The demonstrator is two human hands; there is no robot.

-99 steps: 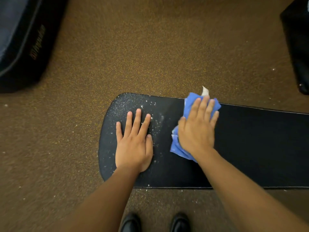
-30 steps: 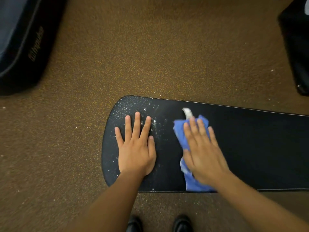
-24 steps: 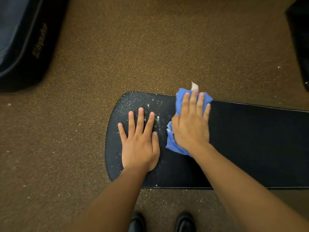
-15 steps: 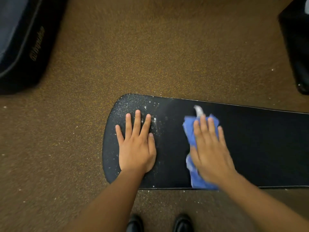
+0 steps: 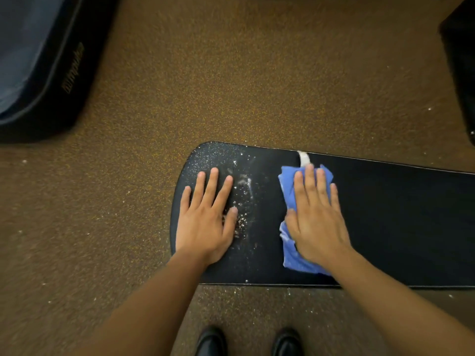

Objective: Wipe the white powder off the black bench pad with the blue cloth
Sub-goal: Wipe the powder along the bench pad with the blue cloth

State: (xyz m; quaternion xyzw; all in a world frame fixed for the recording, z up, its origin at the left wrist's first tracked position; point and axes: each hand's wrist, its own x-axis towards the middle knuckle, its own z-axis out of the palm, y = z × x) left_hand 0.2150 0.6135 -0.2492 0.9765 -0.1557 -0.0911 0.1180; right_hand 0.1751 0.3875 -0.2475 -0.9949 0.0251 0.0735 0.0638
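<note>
Powder still flecks the rounded end of our long black bench pad (image 5: 385,227) as our right hand (image 5: 317,222), spread flat, has drawn the crumpled blue cloth (image 5: 289,191) back mid-pad, left hand (image 5: 205,222) splayed, bracing beside the streak.

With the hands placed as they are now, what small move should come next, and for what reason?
Probably slide the right hand and blue cloth leftward. The white powder lies between the cloth and the left hand, while the bench pad to the right looks clean.
</note>
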